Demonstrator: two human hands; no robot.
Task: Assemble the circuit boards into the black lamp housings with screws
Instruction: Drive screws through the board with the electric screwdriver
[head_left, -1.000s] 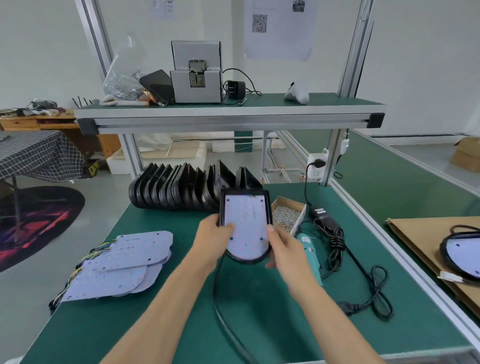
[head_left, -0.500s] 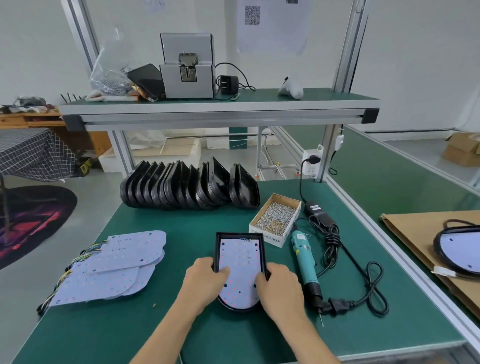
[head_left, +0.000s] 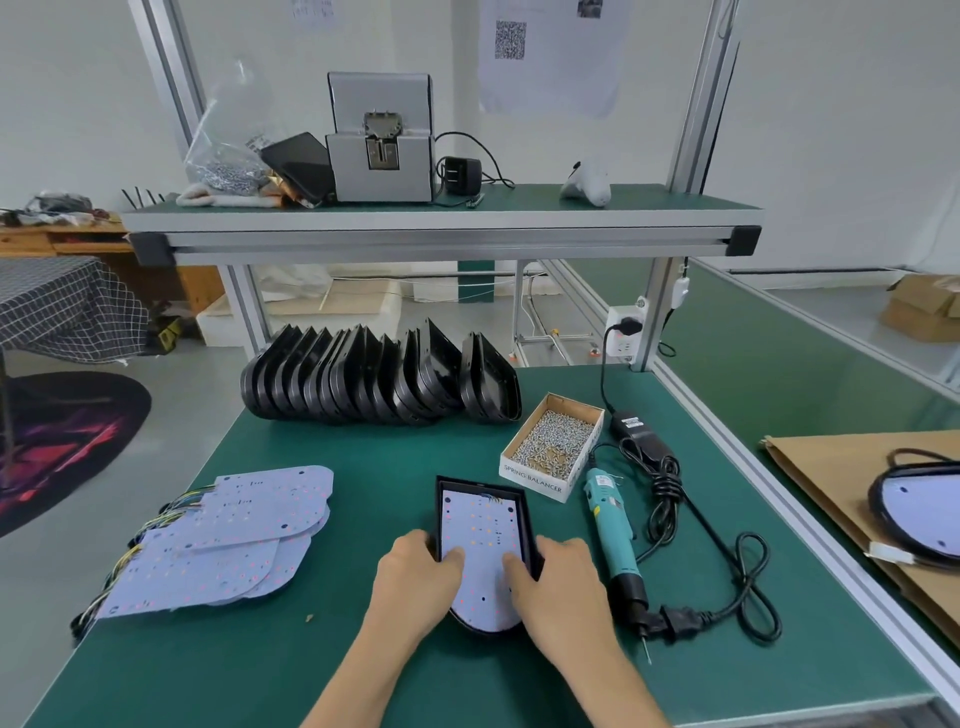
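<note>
Two hands rested on a black lamp housing (head_left: 480, 561) lying flat on the green counter (head_left: 363, 649), a pale circuit board (head_left: 480, 530) seated inside it. The left hand (head_left: 415, 577) gripped the housing's left edge, thumb pressing the board; the right hand (head_left: 558, 582) gripped the right edge likewise. A teal electric screwdriver (head_left: 610, 530) lay just right, beside an open box of screws (head_left: 553, 441). Spare boards (head_left: 228, 540) were stacked at left, and empty housings (head_left: 374, 379) stood in a row behind.
</note>
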